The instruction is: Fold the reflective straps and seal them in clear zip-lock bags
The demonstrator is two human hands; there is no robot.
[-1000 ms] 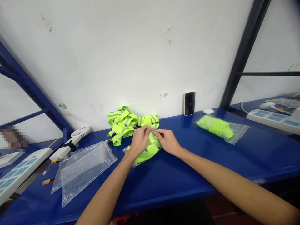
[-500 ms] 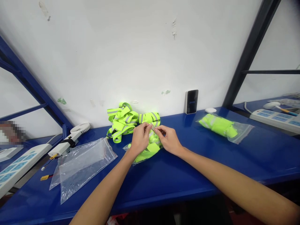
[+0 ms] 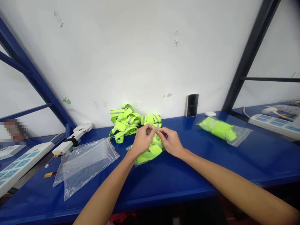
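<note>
My left hand (image 3: 144, 138) and my right hand (image 3: 170, 140) meet at the top edge of a clear zip bag (image 3: 150, 153), each pinching it between thumb and fingers. Folded neon-yellow reflective straps fill that bag, which lies on the blue table. Just behind my hands sits a rolled bundle of the same strap (image 3: 151, 119). To its left a loose heap of yellow straps (image 3: 125, 122) with grey stripes rests against the wall. My fingers partly cover the bag's opening, so I cannot tell whether it is sealed.
Flat clear zip bags (image 3: 91, 165) lie at the left, beside a small white fan (image 3: 83, 127) and a power strip (image 3: 25, 165). A filled bag of yellow straps (image 3: 217, 128) lies at right. A dark-screened device (image 3: 192, 105) stands against the wall near a white oval object (image 3: 210, 114).
My view has shifted slightly, so everything sits a little further right or lower. Both hands still pinch the bag's edge, with the fingers moved slightly along it.
</note>
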